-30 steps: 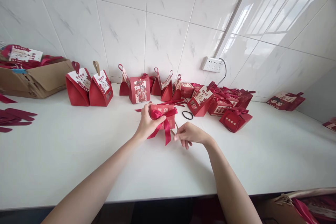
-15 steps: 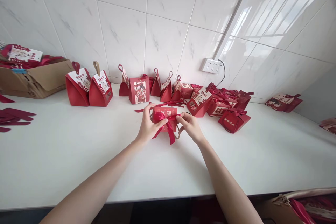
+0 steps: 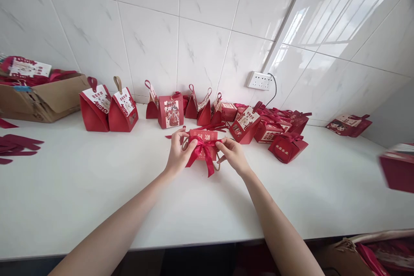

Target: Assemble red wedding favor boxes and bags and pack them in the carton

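In the middle of the white table a small red gift box [image 3: 201, 134] with pale lettering lies in front of me. A glossy red ribbon [image 3: 207, 152] is tied in a bow across it, with its tails hanging toward me. My left hand [image 3: 179, 151] pinches the bow's left loop between thumb and fingers. On the other side, my right hand [image 3: 233, 153] pinches the right loop. A twisted tan cord [image 3: 217, 167] shows beside the box near my right fingers. Behind the box lie loose red ribbons [image 3: 213, 127].
Several red gift boxes [image 3: 123, 110] stand along the tiled wall, with more piled at the right [image 3: 287, 148]. At the left are a cardboard carton [image 3: 61, 95] and flat red strips [image 3: 19, 144]. A power socket [image 3: 259, 81] sits on the wall. Another carton [image 3: 343, 256] stands below the front edge.
My left thumb has shifted left from the knot onto the loop, and the bow looks wider. A blurred red box has come into view at the right edge.
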Demonstrator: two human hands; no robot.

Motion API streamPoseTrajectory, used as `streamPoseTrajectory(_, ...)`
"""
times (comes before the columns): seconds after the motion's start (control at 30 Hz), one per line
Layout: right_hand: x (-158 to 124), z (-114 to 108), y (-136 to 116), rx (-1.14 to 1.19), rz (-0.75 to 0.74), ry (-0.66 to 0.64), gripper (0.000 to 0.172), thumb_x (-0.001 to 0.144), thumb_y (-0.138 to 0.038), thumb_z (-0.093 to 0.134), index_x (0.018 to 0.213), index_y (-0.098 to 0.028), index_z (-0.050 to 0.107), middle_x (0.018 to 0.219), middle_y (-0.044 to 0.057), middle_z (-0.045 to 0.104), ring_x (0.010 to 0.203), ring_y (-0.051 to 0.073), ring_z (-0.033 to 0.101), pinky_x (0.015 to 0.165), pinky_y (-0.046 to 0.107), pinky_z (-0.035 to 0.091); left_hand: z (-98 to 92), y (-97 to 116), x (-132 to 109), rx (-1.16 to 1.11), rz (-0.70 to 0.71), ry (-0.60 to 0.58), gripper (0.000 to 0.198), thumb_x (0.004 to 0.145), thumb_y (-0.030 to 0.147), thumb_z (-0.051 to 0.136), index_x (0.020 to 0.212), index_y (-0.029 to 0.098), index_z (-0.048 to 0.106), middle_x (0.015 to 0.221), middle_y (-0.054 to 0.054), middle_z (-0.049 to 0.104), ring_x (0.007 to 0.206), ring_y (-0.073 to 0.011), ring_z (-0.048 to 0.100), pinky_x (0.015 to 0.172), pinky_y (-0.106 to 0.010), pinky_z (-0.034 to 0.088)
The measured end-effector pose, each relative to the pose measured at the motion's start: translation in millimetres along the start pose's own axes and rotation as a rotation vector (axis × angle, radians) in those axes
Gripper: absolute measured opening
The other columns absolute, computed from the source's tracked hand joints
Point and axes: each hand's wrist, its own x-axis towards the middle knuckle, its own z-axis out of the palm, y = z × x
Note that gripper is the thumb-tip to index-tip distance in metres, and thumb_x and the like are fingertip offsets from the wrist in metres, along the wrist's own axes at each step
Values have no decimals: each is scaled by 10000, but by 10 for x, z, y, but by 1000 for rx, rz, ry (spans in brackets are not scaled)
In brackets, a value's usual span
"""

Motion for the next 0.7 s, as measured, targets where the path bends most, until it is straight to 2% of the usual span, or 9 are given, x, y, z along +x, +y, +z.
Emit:
streamPoseTrajectory(0.17, 5, -11, 3, -1, 5, 6, 368, 695, -522, 644, 698, -176, 519, 682, -7, 553, 627, 117, 559, 426, 236, 562, -9, 29, -1, 28, 41, -43, 169, 747, 324, 596, 775, 205, 480, 1280, -83, 430, 1276, -241, 390, 940, -365, 433)
streamPoseTrajectory(0.3, 5, -2, -1, -3, 8, 5, 364, 692, -521, 645, 696, -180, 517, 695, 0, 559, 655, 128, 566, 418, 228, 556, 6, 71, 0, 188, 92, 89, 130, 761, 297, 581, 729, 210, 490, 1076, -69, 493, 1145, -221, 474, 862, -338, 462)
streamPoseTrajectory(0.37, 1, 2, -4, -5, 12, 10, 366, 686, -523, 648, 695, -182, 515, 696, 0, 560, 658, 132, 566, 414, 229, 552, 7, 64, 8, 214, 116, 116, 135, 766, 299, 577, 726, 212, 483, 958, -47, 499, 1032, -199, 518, 838, -324, 459)
streamPoseTrajectory(0.57, -6, 3, -5, -3, 9, 15, 377, 696, -527, 640, 689, -178, 499, 691, 2, 537, 700, 139, 561, 420, 227, 556, -18, 18, 18, 158, 99, 74, 208, 773, 368, 590, 709, 209, 473, 781, 3, 503, 801, -161, 524, 786, -307, 430)
streamPoseTrajectory(0.7, 2, 3, 6, 9, 8, 7, 379, 709, -526, 631, 692, -181, 475, 694, -6, 515, 693, 129, 542, 417, 222, 553, -20, 41, 18, 161, 65, 70, 231, 760, 361, 592, 649, 202, 467, 807, 0, 476, 801, -158, 507, 780, -300, 419)
